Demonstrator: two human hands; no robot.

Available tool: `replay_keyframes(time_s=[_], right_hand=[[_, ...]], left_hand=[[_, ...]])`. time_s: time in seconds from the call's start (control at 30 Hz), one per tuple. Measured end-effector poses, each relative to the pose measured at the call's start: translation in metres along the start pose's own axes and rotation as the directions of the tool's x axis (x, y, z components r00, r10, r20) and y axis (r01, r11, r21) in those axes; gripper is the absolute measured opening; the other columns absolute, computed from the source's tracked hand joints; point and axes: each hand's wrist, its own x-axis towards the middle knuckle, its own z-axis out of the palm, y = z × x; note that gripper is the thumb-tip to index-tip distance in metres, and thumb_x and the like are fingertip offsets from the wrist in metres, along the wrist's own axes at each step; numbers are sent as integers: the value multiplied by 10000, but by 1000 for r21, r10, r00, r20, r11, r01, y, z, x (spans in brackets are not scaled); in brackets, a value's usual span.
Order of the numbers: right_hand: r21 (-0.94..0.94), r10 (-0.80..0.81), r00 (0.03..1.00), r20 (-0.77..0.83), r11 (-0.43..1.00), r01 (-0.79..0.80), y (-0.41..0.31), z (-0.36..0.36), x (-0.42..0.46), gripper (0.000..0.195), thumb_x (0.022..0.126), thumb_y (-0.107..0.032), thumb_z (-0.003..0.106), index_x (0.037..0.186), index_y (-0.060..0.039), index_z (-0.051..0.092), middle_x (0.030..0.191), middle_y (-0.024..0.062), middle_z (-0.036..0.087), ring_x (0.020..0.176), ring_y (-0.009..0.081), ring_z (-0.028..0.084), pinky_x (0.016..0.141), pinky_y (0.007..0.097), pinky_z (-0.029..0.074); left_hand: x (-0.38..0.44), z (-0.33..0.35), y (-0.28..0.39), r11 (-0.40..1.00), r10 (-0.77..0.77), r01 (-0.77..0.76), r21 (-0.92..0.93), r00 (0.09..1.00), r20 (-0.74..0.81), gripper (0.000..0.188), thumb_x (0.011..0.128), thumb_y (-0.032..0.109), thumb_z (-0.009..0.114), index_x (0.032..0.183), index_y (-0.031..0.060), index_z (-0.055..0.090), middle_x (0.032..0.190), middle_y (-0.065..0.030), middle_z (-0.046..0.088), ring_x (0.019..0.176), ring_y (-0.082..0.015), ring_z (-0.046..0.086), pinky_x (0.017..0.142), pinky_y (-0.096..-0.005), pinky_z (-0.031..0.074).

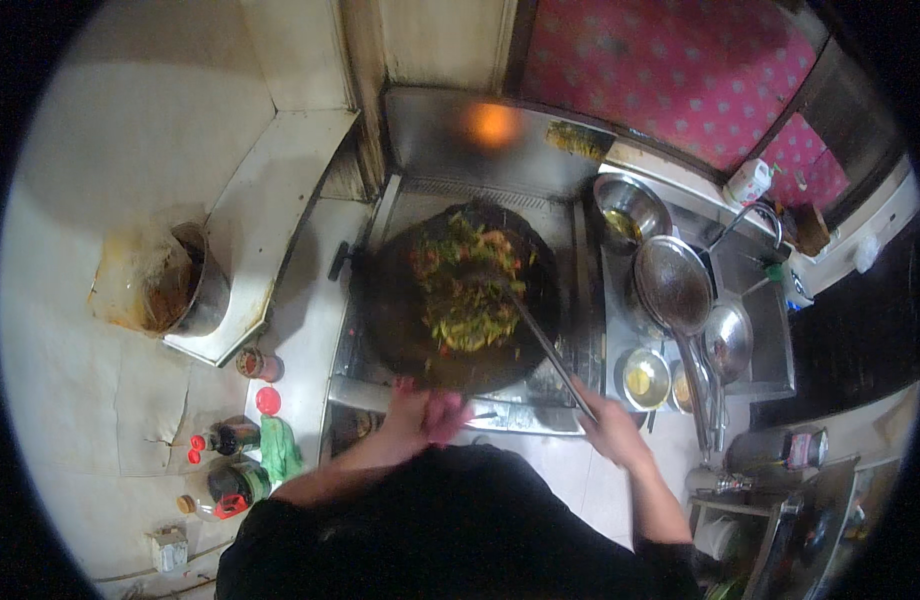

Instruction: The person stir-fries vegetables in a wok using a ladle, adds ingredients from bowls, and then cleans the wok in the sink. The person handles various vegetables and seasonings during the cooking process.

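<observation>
A large dark wok [389, 322] sits on the stove in the middle, holding chopped green vegetables with reddish bits [471, 330]. My left hand [409, 420] grips a pink cloth [446, 417] at the wok's near rim; the rim under the cloth is hidden. In my right hand [610, 427] is the long metal handle of a cooking utensil [550, 352], which slants up and left into the food. The utensil's head is blurred and partly covered by the vegetables.
Right of the stove stand a steel bowl with oil [632, 206], a strainer [673, 285], a ladle [728, 341], a small bowl [646, 379] and a sink [760, 322]. On the left are a jar [257, 364], several bottles, a green cloth [278, 448] and a metal pot [209, 292].
</observation>
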Motion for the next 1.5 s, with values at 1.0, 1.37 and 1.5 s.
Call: replay_keyframes(time_s=[1.0, 1.37, 1.5], right_hand=[[490, 290, 956, 37, 828, -271, 28, 14, -81, 605, 919, 51, 646, 1497, -35, 488, 973, 74, 704, 777, 153, 645, 706, 306, 535], [383, 244, 953, 181, 875, -297, 87, 12, -58, 588, 911, 35, 648, 1479, -15, 505, 1380, 196, 628, 1270, 210, 576, 1079, 318, 417], [348, 227, 950, 216, 891, -292, 88, 3, -76, 578, 916, 23, 644, 1475, 8, 497, 1373, 218, 626, 1314, 235, 552, 1109, 336, 392]], left_hand=[[-54, 7, -27, 958, -262, 194, -210, 889, -375, 430, 839, -92, 526, 1266, -48, 505, 1102, -257, 653, 992, -420, 687, 888, -565, 599], [-114, 63, -71, 942, -315, 176, -287, 759, -570, 220, 913, 4, 520, 1072, -114, 618, 1038, -257, 694, 982, -429, 707, 896, -555, 595], [-126, 73, -89, 910, -298, 82, -407, 812, -503, 203, 910, 24, 537, 1030, -99, 646, 991, -231, 708, 907, -385, 717, 859, -502, 600]])
